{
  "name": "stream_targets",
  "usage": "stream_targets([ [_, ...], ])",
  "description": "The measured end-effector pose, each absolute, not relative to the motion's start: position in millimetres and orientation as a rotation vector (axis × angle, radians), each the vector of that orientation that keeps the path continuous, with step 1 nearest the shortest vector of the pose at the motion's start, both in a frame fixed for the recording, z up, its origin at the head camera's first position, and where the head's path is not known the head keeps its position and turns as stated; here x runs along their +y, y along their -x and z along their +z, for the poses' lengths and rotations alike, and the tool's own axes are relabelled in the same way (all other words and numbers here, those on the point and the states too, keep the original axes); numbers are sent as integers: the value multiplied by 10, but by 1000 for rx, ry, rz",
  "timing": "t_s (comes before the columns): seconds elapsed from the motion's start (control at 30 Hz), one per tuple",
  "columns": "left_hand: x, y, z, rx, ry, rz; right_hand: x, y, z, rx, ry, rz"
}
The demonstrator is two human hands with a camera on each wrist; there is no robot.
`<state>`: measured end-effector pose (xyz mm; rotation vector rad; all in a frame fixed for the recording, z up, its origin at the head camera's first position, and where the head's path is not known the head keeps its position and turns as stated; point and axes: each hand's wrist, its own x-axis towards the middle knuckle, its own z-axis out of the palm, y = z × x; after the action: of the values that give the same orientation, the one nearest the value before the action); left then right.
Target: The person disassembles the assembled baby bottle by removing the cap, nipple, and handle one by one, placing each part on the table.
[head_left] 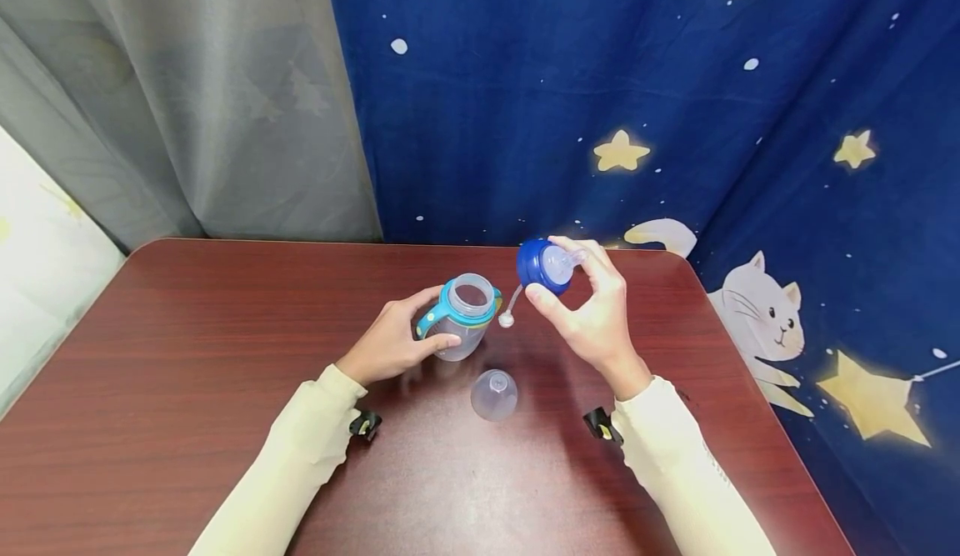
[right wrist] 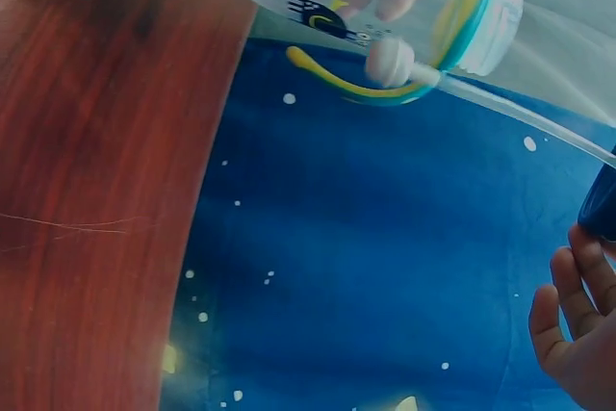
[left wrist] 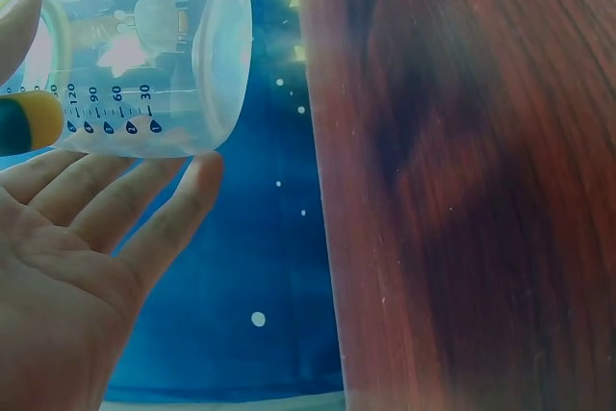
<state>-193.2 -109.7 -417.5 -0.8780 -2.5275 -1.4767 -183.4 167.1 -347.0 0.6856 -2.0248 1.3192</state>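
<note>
The clear plastic baby bottle [head_left: 467,316] stands near the middle of the dark red wood-grain table [head_left: 187,356], its long axis tilted a little so the open mouth faces up and toward the far side; a teal collar with a teal and yellow handle rings its neck. The left hand [head_left: 390,343] holds it from the left, thumb on the near wall and fingers round the far wall. The left wrist view shows what the head view does not: printed volume marks, 30 to 120, on the frosted wall [left wrist: 144,55], the rounded base, and the fingers [left wrist: 144,209] lying nearly straight along the bottle. The right hand [head_left: 592,306] pinches the dark blue screw cap [head_left: 542,264] just right of the bottle, raised above the table, its soft clear silicone teat pointing right toward the palm. A thin straw tube with a small white weighted ball [head_left: 506,319] hangs from the cap, down and left beside the bottle. The right wrist view shows that ball [right wrist: 390,63] close against the collar and the left fingers through the clear wall. A clear domed cover [head_left: 493,394] lies on the table just near of the bottle. Blue star-printed cloth [head_left: 675,81] hangs behind.
</note>
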Motion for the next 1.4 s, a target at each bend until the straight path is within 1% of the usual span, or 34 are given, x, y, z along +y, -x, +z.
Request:
stream_targets([
  [0.4, -1153, 2065, -4154, -2527, 903, -1476, 1659, 1912, -3660, -2262, -590, 1237],
  [0.87, -1154, 2070, -4164, -2521, 891, -1450, 1635, 1885, -3811, -2638, -472, 1076],
  [1.4, -1158, 2053, -4145, -2538, 879, -1471, 1662, 1922, -3935, -2848, -422, 945],
])
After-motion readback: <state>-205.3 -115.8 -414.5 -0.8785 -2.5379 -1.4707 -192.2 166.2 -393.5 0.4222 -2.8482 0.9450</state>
